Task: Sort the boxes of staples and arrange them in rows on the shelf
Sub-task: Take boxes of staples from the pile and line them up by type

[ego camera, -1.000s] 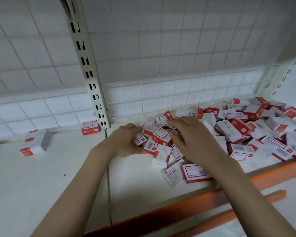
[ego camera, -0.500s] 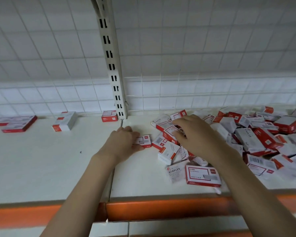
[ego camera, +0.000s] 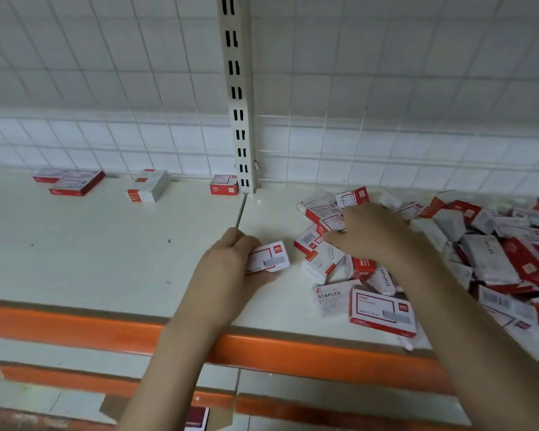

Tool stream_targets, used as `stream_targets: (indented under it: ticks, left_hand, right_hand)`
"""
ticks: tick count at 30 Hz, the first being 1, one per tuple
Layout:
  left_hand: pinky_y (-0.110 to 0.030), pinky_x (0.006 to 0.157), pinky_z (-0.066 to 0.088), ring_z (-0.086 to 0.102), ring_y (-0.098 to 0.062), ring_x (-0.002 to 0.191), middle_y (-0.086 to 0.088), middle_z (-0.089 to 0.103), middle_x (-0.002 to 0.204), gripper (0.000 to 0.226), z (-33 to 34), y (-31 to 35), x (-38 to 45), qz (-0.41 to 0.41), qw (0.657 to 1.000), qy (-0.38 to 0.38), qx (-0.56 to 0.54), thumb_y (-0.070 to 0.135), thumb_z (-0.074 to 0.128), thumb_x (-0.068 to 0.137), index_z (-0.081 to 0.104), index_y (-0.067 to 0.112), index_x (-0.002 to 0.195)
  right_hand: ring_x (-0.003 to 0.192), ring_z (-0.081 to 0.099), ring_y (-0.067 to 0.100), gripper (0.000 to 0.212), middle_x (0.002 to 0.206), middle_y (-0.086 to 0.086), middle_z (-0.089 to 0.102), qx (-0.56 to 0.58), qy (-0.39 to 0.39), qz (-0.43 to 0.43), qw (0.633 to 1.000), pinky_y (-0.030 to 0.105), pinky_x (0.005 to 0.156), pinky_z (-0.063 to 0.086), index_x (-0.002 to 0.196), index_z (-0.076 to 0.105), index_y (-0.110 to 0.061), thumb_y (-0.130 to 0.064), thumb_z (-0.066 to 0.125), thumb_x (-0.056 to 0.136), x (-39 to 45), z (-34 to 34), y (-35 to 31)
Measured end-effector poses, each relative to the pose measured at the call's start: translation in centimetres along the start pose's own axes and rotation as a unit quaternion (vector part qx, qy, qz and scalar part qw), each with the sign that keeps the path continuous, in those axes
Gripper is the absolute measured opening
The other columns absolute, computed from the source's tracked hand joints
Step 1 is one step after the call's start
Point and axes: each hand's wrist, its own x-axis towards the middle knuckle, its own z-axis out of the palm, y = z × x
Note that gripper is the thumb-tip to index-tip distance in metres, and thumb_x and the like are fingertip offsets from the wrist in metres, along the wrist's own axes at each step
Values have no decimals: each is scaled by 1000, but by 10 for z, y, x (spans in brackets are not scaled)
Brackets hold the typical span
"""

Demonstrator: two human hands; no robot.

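The left hand [ego camera: 231, 262] is curling its fingers around a small box; the right hand [ego camera: 371, 234] is reaching farther right, fingers bent downward.

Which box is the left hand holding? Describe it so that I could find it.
Find the slotted post at the back; the left hand lies below it. It grips a white box with a red corner badge, apart from the heap at the right.

A white wire grid [ego camera: 106, 73] is backing the scene, with a slotted upright [ego camera: 237, 88] running down its middle. Below the upright, an orange rail [ego camera: 293, 353] is edging the front, and another is showing lower.
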Motion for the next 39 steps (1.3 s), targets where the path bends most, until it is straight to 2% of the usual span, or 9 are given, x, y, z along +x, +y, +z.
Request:
stream_targets:
  ticks: [3, 5, 9, 12, 16, 22, 26, 30, 39]
  left_hand:
    - [-36, 69, 49, 59, -26, 78, -2, 54, 94, 39, 3, 0, -11, -5, 1000, 16, -15, 30, 80, 70, 63, 11, 100]
    - [-35, 68, 50, 59, -25, 79, -2, 56, 94, 37, 5, -1, -17, -7, 1000, 24, -20, 28, 80, 70, 62, 10, 98]
    - [-33, 68, 48, 58, -26, 80, -5, 59, 91, 36, 3, -1, -24, -16, 999, 36, -18, 24, 81, 68, 63, 8, 95]
    - [-30, 64, 46, 58, -25, 77, -4, 59, 89, 36, 1, 0, -23, -24, 998, 50, -20, 24, 82, 68, 63, 8, 94]
    - [-19, 62, 37, 57, -19, 74, -2, 58, 92, 36, -4, 2, -21, -26, 997, 70, -21, 25, 80, 70, 63, 9, 97]
    - [-12, 69, 35, 50, -14, 77, -7, 58, 97, 35, -18, 0, -19, -13, 996, 87, -32, 11, 79, 70, 62, 5, 100]
    - [-13, 73, 39, 53, -14, 81, -6, 58, 101, 40, -33, -15, -21, -12, 995, 91, -33, 8, 79, 69, 62, 4, 105]
    - [1, 74, 33, 43, 2, 78, -3, 56, 98, 38, -51, -42, -23, -11, 992, 113, -55, 19, 75, 71, 63, 5, 104]
    - [0, 74, 34, 44, 0, 78, -3, 58, 97, 36, -120, -131, -34, 18, 992, 109, -59, 17, 77, 71, 63, 6, 103]
  right_hand:
    - [56, 45, 12, 37, 64, 0, 48, -2, 4, 11, 1000, 22, 47, 29, 67, 48, -12, -41, 51, 90, 3, 0, -2]
    - [58, 46, 12, 31, 65, -1, 49, 13, 9, 24, 1000, 22, 48, 30, 69, 50, -13, -38, 54, 88, 4, -1, -3]
    - [81, 58, 19, 34, 90, 2, 64, 71, 50, 2, 996, 27, 67, 45, 106, 63, -14, -38, 62, 83, -4, -6, 2]
    - [95, 57, 18, 45, 109, 2, 62, 153, 107, -33, 982, 28, 77, 42, 122, 59, -18, -35, 66, 81, -13, -7, 5]
    - [94, 52, 10, 46, 107, -4, 53, 197, 155, -71, 966, 26, 78, 41, 122, 56, -22, -28, 70, 79, -24, -2, 3]
    - [94, 41, -4, 46, 107, -12, 46, 245, 168, -122, 947, -5, 78, 27, 119, 58, -20, -18, 73, 76, -33, 9, -20]
    - [93, 39, -6, 45, 109, -11, 46, 243, 174, -144, 943, -4, 79, 28, 118, 58, -18, -16, 74, 76, -32, 11, -42]
    - [88, 38, -8, 43, 105, -8, 48, 250, 181, -151, 939, -5, 78, 26, 116, 60, -15, -13, 75, 75, -26, 14, -73]
    - [89, 39, -10, 44, 104, -15, 45, 259, 180, -130, 940, -6, 76, 29, 118, 57, -19, -18, 73, 77, -4, 20, -183]
